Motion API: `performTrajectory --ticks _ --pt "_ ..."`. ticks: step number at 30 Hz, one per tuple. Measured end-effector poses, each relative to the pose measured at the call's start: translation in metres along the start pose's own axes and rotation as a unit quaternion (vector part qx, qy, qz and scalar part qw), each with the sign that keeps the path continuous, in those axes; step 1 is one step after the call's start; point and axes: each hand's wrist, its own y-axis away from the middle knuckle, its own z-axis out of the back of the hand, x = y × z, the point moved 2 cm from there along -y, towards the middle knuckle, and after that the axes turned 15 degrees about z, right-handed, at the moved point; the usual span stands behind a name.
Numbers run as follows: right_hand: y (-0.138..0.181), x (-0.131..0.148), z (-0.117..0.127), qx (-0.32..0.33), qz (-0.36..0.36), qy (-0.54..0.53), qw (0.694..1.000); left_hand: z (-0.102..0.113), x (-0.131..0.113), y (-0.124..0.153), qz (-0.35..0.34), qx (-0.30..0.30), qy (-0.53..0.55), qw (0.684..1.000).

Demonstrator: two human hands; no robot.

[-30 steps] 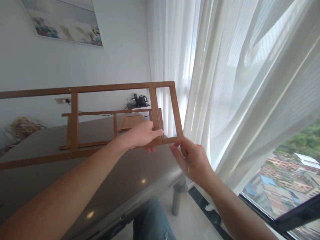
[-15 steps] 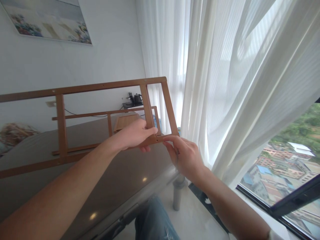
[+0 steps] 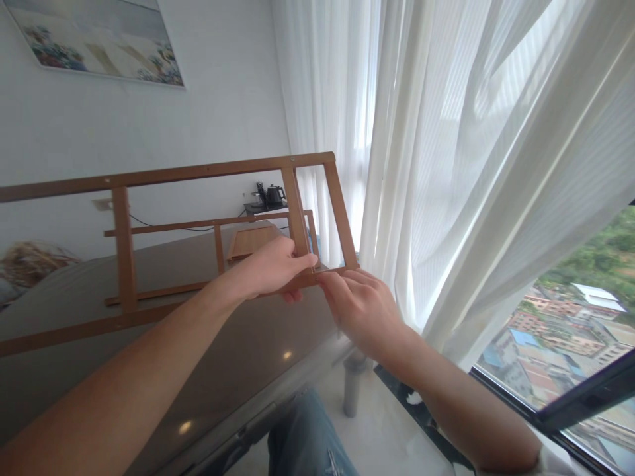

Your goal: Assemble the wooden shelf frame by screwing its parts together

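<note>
A brown wooden frame (image 3: pixel 211 168) with long rails and crossbars is held up slantwise over the table. My left hand (image 3: pixel 270 268) is closed around its lower rail where a crossbar (image 3: pixel 294 208) joins, with the thumb on top. Just to the right, my right hand (image 3: pixel 362 304) pinches at the same rail, close to the end bar (image 3: pixel 341 215). Its fingertips cover the spot where a small hole showed in the rail; what they hold is hidden.
A second wooden frame (image 3: pixel 218 248) and a flat wooden panel (image 3: pixel 251 242) lie on the grey tabletop (image 3: pixel 238 344). Behind stands a black kettle (image 3: pixel 274 194). White curtains (image 3: pixel 397 165) and a window are on the right. My leg (image 3: pixel 310 436) is below the table edge.
My right hand has moved slightly left along the rail and turned, covering the hole. A thin metal rod seen under its fingers before is now hidden. My left hand keeps its grip.
</note>
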Motion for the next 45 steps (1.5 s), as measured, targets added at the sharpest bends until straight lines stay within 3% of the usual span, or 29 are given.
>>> performTrajectory --ticks 5,13,20,28,38,45 --pt "-0.01 0.001 0.005 0.036 0.0 -0.023 0.999 -0.001 -0.002 0.001 -0.004 -0.003 -0.007 1.0" --pt "0.001 -0.009 -0.005 -0.106 -0.095 -0.167 0.976 -0.002 -0.001 0.002 -0.011 -0.006 -0.011 1.0" --pt "0.007 -0.004 -0.009 -0.111 -0.096 -0.172 0.974 -0.001 -0.001 0.002 -0.007 -0.01 -0.012 1.0" --pt "0.011 -0.005 -0.006 -0.184 -0.156 -0.179 0.954 -0.001 0.0 0.003 0.003 -0.008 -0.01 1.0" --pt "0.01 -0.004 -0.008 -0.181 -0.119 -0.168 0.962 -0.001 0.0 0.003 -0.007 0.001 -0.012 1.0" --pt "0.01 -0.005 -0.014 -0.146 -0.104 -0.17 0.969 -0.001 -0.003 0.007 0.008 -0.007 -0.004 1.0"
